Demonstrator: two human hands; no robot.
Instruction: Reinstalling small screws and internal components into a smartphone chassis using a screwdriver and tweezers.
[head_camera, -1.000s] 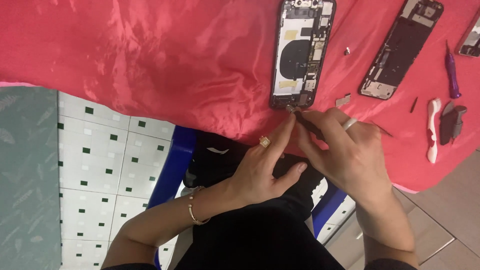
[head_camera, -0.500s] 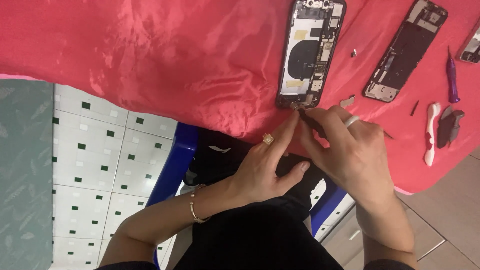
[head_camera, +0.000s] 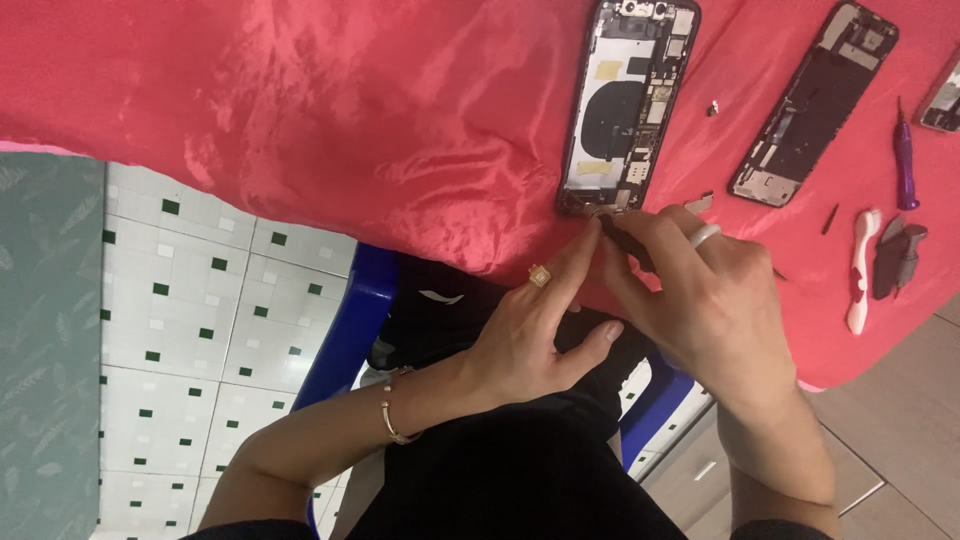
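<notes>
Opened phone chassis lying on the red cloth, its lower end just short of the cloth's near edge. Right hand, fingers pinched on a thin dark tool touching that end; left hand, index fingertip pressed beside it, remaining fingers loosely curled. Second opened phone, purple screwdriver and white tool lie apart to the right; bare cloth to the left

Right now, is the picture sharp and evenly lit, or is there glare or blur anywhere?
Head view: mostly sharp, soft even light; the red satin cloth throws pale sheen along its folds; the opened phone is crisp; both hands, left hand and right hand, look slightly soft at the fingertips; a faint shadow lies under them.
</notes>
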